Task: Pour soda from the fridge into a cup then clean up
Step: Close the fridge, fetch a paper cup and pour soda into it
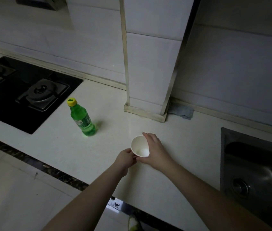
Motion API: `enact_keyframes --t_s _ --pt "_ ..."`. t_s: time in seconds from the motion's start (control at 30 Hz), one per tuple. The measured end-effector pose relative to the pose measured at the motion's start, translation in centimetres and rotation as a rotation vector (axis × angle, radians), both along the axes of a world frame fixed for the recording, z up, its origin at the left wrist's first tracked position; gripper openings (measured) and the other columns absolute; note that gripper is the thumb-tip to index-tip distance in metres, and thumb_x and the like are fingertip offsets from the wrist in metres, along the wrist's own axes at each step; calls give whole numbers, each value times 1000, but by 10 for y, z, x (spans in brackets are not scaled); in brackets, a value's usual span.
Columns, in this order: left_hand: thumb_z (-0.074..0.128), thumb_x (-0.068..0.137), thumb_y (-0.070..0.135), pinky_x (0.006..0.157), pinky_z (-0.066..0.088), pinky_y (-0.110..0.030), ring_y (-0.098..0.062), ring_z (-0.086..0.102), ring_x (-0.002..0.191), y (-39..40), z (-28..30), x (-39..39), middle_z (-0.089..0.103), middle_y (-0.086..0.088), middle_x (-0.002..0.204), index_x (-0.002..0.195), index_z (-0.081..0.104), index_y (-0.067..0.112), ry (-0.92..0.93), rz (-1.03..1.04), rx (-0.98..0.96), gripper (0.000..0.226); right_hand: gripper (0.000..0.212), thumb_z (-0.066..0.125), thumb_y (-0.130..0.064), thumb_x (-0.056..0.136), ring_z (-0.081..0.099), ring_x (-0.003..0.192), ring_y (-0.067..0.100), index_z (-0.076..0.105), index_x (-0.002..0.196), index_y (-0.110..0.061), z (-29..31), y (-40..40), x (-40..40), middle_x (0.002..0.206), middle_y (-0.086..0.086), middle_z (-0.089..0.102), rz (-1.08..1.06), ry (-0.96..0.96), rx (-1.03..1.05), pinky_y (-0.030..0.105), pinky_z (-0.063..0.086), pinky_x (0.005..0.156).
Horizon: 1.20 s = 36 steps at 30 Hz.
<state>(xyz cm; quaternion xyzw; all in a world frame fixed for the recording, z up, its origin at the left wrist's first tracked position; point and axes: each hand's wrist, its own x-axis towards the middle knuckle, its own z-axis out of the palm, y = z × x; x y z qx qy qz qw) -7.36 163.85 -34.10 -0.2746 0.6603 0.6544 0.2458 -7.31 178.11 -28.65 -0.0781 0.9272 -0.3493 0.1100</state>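
Both hands grasp the white cup (140,146) over the counter (68,147): left hand (126,158) pinches its near rim, right hand (155,151) wraps its side. Recommend setting it upright and steady. Soda bottle (82,118) stands capped beyond, well apart, beside the hob (23,92).

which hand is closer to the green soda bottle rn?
Left. The left hand grips the cup on its side facing the green soda bottle; the right hand holds the cup's far side, toward the sink.
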Motion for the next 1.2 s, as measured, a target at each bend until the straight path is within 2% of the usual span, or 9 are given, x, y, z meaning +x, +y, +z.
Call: enact_keyframes --t_s 0.13,0.3,0.37,0.5,0.6,0.77,0.87,1.03,1.2 --pt "45 96 4 89 56 -37 -28 67 96 7 -1 -2 70 -16 101 100 66 11 -5 -111 -53 22 102 84 -34 67 32 133 15 25 148 -19 -9 12 6 147 -2 28 -32 -13 -24 25 30 104" --pt "49 92 4 90 55 -46 -29 67 93 14 -3 1 70 -9 94 100 64 16 25 -219 -147 22 103 83 -32 67 30 135 15 21 149 -20 -20 17 12 150 -3 24 -31 -47 -37 27 32 106" --pt "49 94 9 87 54 -44 -24 64 84 16 -3 3 69 -7 92 103 62 22 45 -215 -157 21 104 83 -32 68 29 135 15 20 149 -20 -22 19 13 151 -2 23 -47 -53 -53 28 32 107" --pt "50 96 14 79 56 -35 -15 65 81 17 -4 3 69 2 90 109 60 27 88 -249 -194 22 105 83 -33 68 29 136 15 19 150 -22 -25 23 14 151 -3 21 -62 -48 -63 30 34 107" --pt "48 96 15 70 51 -28 -14 64 79 16 -5 2 69 0 96 117 62 23 99 -278 -224 26 107 83 -34 68 26 136 14 15 150 -28 -24 24 14 152 -6 18 -48 -50 -79 31 34 107" --pt "51 93 23 87 56 -41 -22 67 96 10 -11 4 70 -6 111 124 61 19 93 -289 -243 33 117 84 -46 61 15 142 14 7 150 -36 -19 31 15 157 -9 9 13 -24 -18 38 25 113" --pt "48 94 25 86 55 -39 -23 65 98 7 -9 4 68 -6 112 123 60 19 84 -265 -265 32 117 81 -55 61 17 142 15 6 149 -39 -17 37 18 157 -11 11 2 0 18 41 25 114" --pt "45 95 26 91 53 -42 -24 63 104 -1 1 4 66 -6 119 124 60 21 159 -295 -373 33 108 73 -63 67 22 139 14 12 150 -31 -9 47 24 156 -9 16 -41 -6 32 38 27 112" --pt "43 99 28 88 44 -29 -22 58 112 -4 20 13 62 -7 127 131 56 19 322 -386 -604 36 83 60 -55 83 21 140 15 22 149 -23 2 54 29 155 -4 23 -18 96 120 31 20 113"
